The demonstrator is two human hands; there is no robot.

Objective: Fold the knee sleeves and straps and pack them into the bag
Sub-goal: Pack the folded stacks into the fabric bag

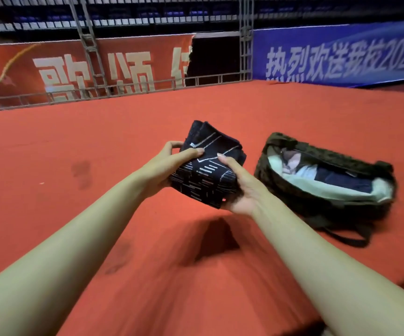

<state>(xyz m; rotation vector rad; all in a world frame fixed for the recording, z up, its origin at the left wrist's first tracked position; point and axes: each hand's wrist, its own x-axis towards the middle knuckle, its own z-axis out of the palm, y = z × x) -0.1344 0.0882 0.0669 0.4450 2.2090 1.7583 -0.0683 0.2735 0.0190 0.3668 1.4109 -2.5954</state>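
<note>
Sleeves (205, 170), dark with pale line markings, are folded into one bundle held above the red carpet (75, 146), clear of it. Left hand (171, 163) grips the bundle's left edge, thumb on top, fingers curled round behind. Right hand (237, 187) supports the bundle's lower right corner from beneath, thumb pressed on the top face. Bag (326, 180) lies open on the carpet just right of the bundle, apart from it, with dark and pale fabric inside. Banners (341, 59) line the carpet's far edge.
</note>
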